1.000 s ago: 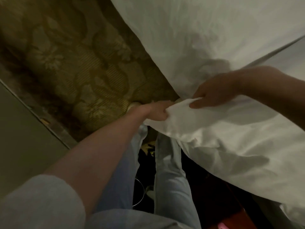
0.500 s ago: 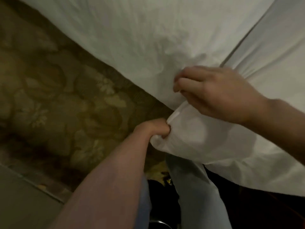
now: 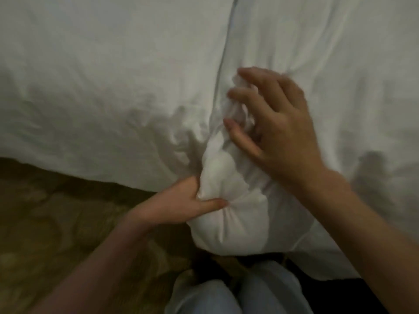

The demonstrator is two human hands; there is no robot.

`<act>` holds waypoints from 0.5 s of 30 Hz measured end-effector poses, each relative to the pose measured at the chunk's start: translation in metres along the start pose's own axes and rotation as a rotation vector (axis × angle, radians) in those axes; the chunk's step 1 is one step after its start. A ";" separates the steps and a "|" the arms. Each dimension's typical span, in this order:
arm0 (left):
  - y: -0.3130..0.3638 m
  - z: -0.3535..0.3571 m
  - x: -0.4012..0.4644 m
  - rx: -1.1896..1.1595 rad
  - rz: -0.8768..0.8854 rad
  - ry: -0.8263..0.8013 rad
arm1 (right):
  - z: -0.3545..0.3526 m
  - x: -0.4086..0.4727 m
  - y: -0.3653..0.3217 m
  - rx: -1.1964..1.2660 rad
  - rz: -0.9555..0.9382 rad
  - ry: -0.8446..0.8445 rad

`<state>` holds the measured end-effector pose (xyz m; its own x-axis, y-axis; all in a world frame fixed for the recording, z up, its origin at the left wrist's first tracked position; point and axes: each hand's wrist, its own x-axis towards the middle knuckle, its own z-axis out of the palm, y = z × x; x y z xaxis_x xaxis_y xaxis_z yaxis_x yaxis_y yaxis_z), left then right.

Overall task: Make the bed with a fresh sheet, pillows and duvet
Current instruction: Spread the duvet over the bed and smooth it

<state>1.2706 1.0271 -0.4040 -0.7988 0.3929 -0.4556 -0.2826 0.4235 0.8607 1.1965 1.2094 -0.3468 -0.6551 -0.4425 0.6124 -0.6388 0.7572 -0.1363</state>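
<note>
A white duvet (image 3: pixel 113 87) fills the upper part of the head view and hangs over the bed's side. Its near corner (image 3: pixel 231 214) is bunched into a rounded lump just in front of my knees. My left hand (image 3: pixel 181 205) grips this corner from the left, thumb pressed into the fabric. My right hand (image 3: pixel 269 123) lies on the crumpled cloth above the lump, its fingers spread and bent, with gathered folds under the fingertips. A seam (image 3: pixel 224 53) runs up the cover from the corner.
A brown patterned carpet (image 3: pixel 56 223) lies at the lower left beside the bed. My knees in light blue jeans (image 3: pixel 238 293) are at the bottom centre, against the bed's dark base (image 3: pixel 328 288).
The view has swung from the floor up onto the bed. My left hand has kept its grip on the corner. My right hand has moved up over the gathered fabric and spread its fingers.
</note>
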 end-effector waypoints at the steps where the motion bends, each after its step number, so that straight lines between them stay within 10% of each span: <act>1: 0.002 0.000 0.001 0.032 -0.016 0.007 | -0.006 -0.001 0.004 -0.036 0.027 -0.004; 15: -0.029 0.027 0.084 -0.039 -0.055 0.472 | 0.033 -0.033 0.010 -0.364 0.089 0.189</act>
<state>1.2261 1.0693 -0.4736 -0.9336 -0.0466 -0.3552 -0.3435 0.3984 0.8505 1.1988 1.2160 -0.3942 -0.5940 -0.2977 0.7474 -0.3771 0.9236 0.0681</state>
